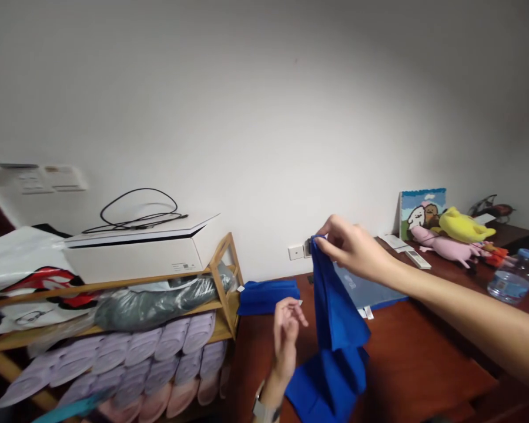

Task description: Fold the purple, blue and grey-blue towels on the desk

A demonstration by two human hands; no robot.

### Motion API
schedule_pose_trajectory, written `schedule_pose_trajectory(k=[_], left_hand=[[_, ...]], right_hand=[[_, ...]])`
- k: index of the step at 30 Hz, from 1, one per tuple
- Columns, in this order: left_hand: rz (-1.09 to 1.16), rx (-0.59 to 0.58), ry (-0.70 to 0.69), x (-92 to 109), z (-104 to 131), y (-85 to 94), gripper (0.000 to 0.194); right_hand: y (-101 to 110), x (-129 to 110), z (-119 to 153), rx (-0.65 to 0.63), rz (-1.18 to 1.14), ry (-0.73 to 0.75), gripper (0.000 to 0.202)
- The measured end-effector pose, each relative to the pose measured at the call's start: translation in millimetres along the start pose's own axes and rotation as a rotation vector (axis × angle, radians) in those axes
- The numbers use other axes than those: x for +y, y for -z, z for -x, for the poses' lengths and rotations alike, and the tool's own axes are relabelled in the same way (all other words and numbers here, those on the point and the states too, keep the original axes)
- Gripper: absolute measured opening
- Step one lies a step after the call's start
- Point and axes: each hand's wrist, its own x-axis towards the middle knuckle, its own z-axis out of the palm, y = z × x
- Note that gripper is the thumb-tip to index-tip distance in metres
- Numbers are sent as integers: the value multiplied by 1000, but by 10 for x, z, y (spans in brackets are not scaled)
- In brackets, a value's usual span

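My right hand pinches the top corner of a blue cloth and holds it up above the brown table. The cloth hangs down in folds, its lower part spreading close to the tabletop; whether it touches there I cannot tell. To the left of it is my left hand, fingers loosely curled and apart, with nothing in them. A folded blue cloth lies at the table's back left. Behind my right hand, a flat piece with a translucent grey face and blue edge is partly covered.
A wooden rack stands left, holding a white box, a black cable and several lilac slippers. On the right are a water bottle, plush toys, a remote and a painted picture against the wall.
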Motion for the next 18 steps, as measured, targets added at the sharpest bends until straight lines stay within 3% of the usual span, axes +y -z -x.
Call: schedule_pose_trajectory(k=[3,6,9,12,15,18], left_hand=[[-246,-104,-94,734,134,-240,42],[-431,-100,-79,959,113,-230,26],[-349,-110,26,886,-4,123,29],[-287,90,52,885,-227,671,43],[-240,246,20,1112,-531,1125,52],[-151,336,-65,1458,-818,1256,51]], right_hand=[[-119,-135,94,-89,-100,-93,14],[-79,-174,157,-68,-150,-120,18],[86,-68,155,58,-125,-108,20],[283,137,141,197,-85,-117,22],[441,312,165,232,-89,-148,26],[569,380,236,159,-141,-193,30]])
